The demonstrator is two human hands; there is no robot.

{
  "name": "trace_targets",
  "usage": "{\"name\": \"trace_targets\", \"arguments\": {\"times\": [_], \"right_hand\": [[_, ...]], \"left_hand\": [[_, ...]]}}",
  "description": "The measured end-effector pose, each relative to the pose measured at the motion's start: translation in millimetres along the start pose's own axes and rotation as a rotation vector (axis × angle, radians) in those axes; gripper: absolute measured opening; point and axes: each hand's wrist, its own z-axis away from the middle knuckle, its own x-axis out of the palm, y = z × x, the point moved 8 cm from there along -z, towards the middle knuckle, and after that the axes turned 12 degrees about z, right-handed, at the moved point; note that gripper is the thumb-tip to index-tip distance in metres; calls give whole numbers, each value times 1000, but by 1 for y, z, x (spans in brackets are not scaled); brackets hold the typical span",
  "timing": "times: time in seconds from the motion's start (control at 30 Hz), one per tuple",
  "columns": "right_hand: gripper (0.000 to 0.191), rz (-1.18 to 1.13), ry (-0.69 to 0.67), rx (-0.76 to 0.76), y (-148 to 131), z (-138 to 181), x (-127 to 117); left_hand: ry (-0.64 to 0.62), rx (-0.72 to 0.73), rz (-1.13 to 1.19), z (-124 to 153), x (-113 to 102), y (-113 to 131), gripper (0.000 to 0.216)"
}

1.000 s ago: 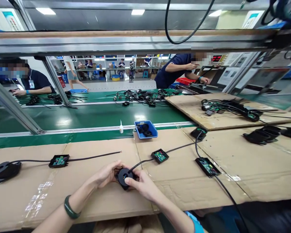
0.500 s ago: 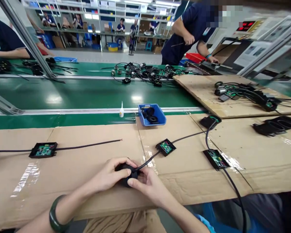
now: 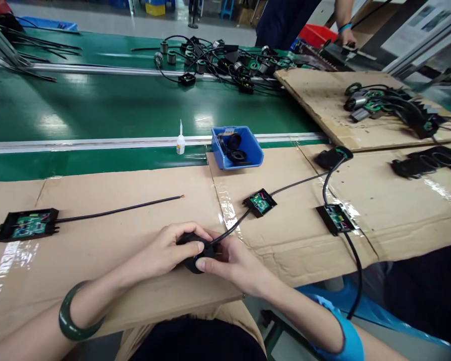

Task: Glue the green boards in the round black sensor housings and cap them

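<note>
Over the counter [image 3: 97,193], your left grip [image 3: 173,248] and right grip [image 3: 235,259] clasp a rounded black housing [image 3: 192,264], its cable [image 3: 231,231] meeting a circuit-board case [image 3: 260,202].

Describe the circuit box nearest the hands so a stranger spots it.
Over the cardboard, the left hand and right hand hold a black part. Follow its cable up rightward to an open black box with a green board. Unlike the left box and right box, this one is cabled to that part.

My dark green bangle [image 3: 64,317] and bright blue sleeve [image 3: 351,341] stand out against tan cardboard [image 3: 154,183], with a black round part [image 3: 192,264], black cable [image 3: 231,232], green circuit board [image 3: 260,202] and blue bin [image 3: 254,151].
</note>
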Motion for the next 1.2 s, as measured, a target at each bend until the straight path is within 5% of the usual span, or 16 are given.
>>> {"name": "trace_targets", "arguments": {"times": [0.57,0.93,1.2], "right_hand": [[49,58,27,-53,-4,1,-3],[49,136,68,42,12,4,-4],[51,40,-24,16,7,0,1]], "left_hand": [[76,74,-92,1,0,7,19],[70,74,-36,-1,-3,1,18],[46,26,64,1,-10,0,61]]}}
